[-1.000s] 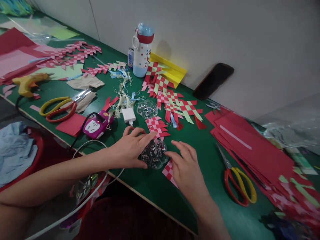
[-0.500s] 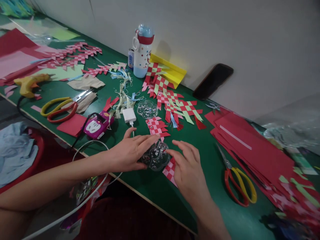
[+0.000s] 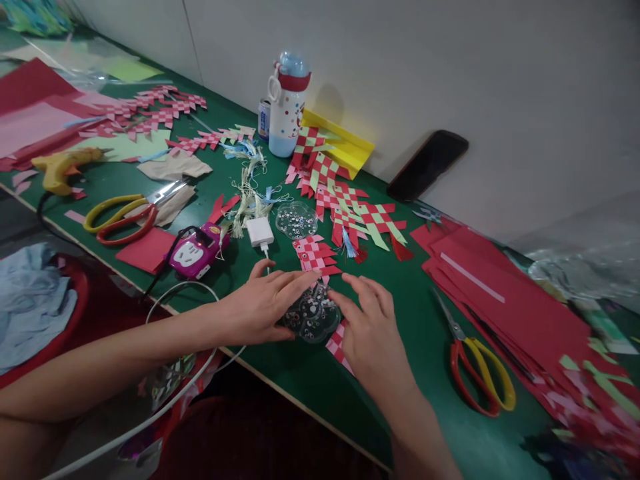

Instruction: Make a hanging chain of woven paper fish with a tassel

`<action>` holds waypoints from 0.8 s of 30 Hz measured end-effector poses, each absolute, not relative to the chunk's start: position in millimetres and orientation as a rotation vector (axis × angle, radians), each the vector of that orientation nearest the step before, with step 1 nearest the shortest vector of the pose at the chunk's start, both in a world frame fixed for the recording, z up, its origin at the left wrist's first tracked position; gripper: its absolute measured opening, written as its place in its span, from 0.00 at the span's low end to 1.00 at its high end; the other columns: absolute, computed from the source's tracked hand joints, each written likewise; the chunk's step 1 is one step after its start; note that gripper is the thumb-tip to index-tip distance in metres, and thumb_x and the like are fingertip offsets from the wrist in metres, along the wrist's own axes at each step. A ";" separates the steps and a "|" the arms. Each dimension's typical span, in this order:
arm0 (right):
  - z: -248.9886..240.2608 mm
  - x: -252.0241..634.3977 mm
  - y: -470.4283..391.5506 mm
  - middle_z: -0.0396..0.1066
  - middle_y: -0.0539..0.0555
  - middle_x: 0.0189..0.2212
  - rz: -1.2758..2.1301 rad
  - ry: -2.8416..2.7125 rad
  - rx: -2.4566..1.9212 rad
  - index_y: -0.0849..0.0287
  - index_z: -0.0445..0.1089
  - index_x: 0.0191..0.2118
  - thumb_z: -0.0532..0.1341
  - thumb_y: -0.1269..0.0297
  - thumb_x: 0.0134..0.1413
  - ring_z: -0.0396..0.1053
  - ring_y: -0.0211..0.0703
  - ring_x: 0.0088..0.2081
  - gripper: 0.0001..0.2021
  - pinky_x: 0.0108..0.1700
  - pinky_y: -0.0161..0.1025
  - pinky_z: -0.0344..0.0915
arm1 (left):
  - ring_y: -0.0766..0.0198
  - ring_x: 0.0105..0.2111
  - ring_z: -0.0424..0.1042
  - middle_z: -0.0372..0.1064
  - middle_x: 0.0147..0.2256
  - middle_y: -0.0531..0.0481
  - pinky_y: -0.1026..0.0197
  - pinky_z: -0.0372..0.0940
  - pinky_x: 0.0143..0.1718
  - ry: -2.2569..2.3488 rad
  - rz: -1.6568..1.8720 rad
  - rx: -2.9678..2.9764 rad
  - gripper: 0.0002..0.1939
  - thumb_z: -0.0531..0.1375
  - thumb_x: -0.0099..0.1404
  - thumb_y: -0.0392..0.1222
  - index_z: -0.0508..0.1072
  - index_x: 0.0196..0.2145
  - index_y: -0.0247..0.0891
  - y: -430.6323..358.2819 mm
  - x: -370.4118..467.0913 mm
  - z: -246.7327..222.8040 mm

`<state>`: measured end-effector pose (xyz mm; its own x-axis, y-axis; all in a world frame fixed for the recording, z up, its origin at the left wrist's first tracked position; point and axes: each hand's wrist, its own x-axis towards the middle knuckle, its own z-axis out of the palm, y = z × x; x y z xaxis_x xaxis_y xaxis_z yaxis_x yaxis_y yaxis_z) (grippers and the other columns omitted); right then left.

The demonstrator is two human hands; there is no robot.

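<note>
A clear flower-shaped plastic case (image 3: 316, 319) of small black-and-white googly eyes lies on the green table. My left hand (image 3: 265, 300) grips its left side, thumb at the near edge and fingers over the far edge. The index finger of my right hand (image 3: 367, 320) reaches to the case's upper right part; the fingers are apart and nothing shows between them. Partly under my right hand is a pink-and-red woven paper piece (image 3: 340, 345). Just beyond the case lies a woven paper fish (image 3: 316, 255), and behind that the case's clear lid (image 3: 297, 220), also holding googly eyes.
Scissors (image 3: 483, 373) lie right of my right hand, near stacked red paper (image 3: 505, 287). To the left are a purple power socket (image 3: 196, 253), a white charger (image 3: 259, 231), more scissors (image 3: 123, 217) and a yellow glue gun (image 3: 63, 167). A bottle (image 3: 287, 110) and a phone (image 3: 427, 165) stand at the wall.
My right hand has shifted slightly up and left, its index finger now at the upper right of the case. My left hand keeps its hold on the case.
</note>
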<state>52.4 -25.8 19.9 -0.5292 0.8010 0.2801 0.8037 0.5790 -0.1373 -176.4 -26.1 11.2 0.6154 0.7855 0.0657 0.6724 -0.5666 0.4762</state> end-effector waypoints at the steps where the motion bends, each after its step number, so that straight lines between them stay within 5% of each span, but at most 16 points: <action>1: 20.4 53.0 -24.7 0.63 0.63 0.56 -0.001 -2.496 -1.294 0.62 0.74 0.47 0.49 0.81 0.53 0.55 0.57 0.57 0.21 0.55 0.59 0.63 | 0.45 0.58 0.62 0.60 0.60 0.35 0.41 0.39 0.60 1.158 0.379 2.435 0.48 0.64 0.57 0.45 0.40 0.66 0.41 -26.1 -176.6 11.2; 18: 24.6 51.4 -22.5 0.63 0.62 0.58 -0.079 -2.563 -1.357 0.59 0.76 0.41 0.51 0.83 0.50 0.54 0.60 0.59 0.21 0.53 0.58 0.63 | 0.48 0.58 0.62 0.59 0.60 0.36 0.43 0.42 0.59 1.166 0.372 2.438 0.46 0.63 0.58 0.45 0.41 0.66 0.39 -26.0 -177.4 11.7; 24: 24.5 48.8 -21.5 0.62 0.61 0.59 -0.070 -2.592 -1.356 0.58 0.73 0.50 0.50 0.83 0.49 0.54 0.60 0.58 0.26 0.51 0.58 0.65 | 0.48 0.58 0.62 0.59 0.60 0.36 0.44 0.43 0.59 1.154 0.413 2.432 0.47 0.64 0.58 0.45 0.41 0.66 0.40 -26.3 -176.2 11.2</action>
<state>48.8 -21.5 24.5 -0.5523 0.8065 0.2109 0.8167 0.5742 -0.0569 -176.2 -26.3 11.2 0.6123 0.7858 0.0871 0.6625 -0.5700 0.4860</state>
